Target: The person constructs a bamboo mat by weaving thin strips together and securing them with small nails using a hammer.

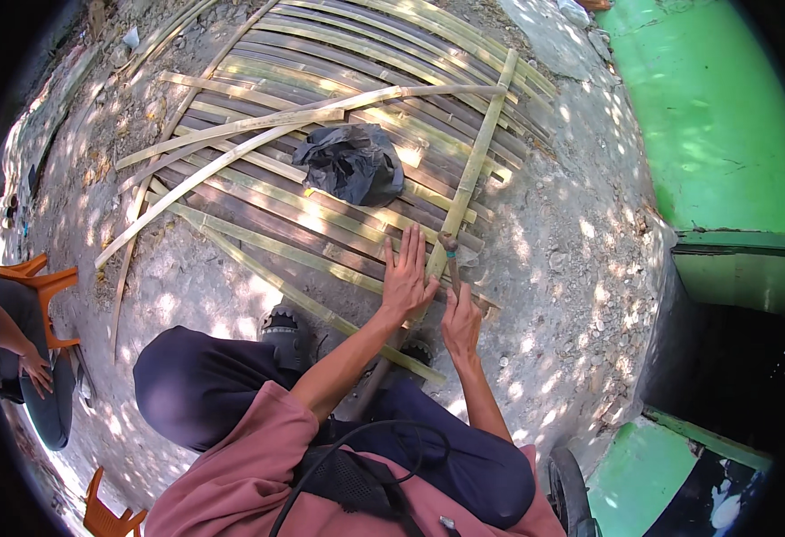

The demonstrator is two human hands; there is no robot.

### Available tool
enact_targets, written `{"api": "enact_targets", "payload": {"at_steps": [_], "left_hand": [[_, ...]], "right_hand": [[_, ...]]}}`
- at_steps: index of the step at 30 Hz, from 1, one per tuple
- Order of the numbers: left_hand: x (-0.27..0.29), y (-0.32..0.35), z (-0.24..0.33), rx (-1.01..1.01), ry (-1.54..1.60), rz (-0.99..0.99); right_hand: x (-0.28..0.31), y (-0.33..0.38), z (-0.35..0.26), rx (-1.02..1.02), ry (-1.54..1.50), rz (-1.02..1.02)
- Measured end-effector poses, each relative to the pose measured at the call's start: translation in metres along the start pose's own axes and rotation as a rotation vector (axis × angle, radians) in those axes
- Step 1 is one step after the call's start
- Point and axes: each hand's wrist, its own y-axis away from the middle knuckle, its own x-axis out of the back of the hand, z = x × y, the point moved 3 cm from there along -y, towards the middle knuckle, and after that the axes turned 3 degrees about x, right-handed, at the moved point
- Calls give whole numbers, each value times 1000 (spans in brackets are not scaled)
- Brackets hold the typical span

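Observation:
My left hand (404,282) lies flat on the near right corner of a frame of split bamboo slats (272,204), fingers stretched out. Its thumb side rests by a bamboo crosspiece (475,159) that runs over the slat ends. In my right hand (461,322), closed round the handle, is a hammer (452,255). The hammer's head is over the crosspiece, just right of my left fingertips; whether it touches the bamboo I cannot tell. No nail can be made out there.
A crumpled black plastic bag (352,164) sits on the slats. Loose bamboo strips (197,197) cross them at the left. A seated person (25,349) is by an orange chair (48,286) at far left. Green walls (706,107) stand at the right beside rough, stony ground (580,295).

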Motion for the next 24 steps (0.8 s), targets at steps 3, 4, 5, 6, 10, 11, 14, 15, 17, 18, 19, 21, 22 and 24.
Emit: {"api": "enact_targets", "payload": {"at_steps": [3,4,5,6,10,11,14,15,17,18,19,21,22,24], "left_hand": [[-1,6,2,-1,-10,-16],[-1,5,5,3,-9,-27],[-1,5,7,10,-9,-39],[-1,4,8,17,-10,-49],[1,3,12,17,-7,-58],[2,4,13,19,-16,-68],[5,1,9,23,-23,-66],[5,6,8,26,-17,-71],[4,5,6,20,-22,-72],[4,6,5,19,-25,-75],[2,7,9,15,-27,-74],[1,4,13,5,-37,-59],[2,0,12,9,-26,-65],[2,3,15,17,6,-87]], "right_hand": [[21,-11,-20,41,-132,121],[26,-12,-18,57,-140,154],[31,-12,-16,73,-148,186],[35,-13,-15,91,-157,216],[13,1,31,-55,79,-28],[13,1,38,-77,70,-43],[18,-6,37,-81,-20,19],[23,-3,32,-83,-58,53],[34,-7,15,-5,-126,122],[37,-6,10,31,-160,155],[34,-3,13,31,-95,88],[20,-2,28,38,32,-42],[13,-5,34,20,62,-77],[4,0,41,-26,133,-151]]}}
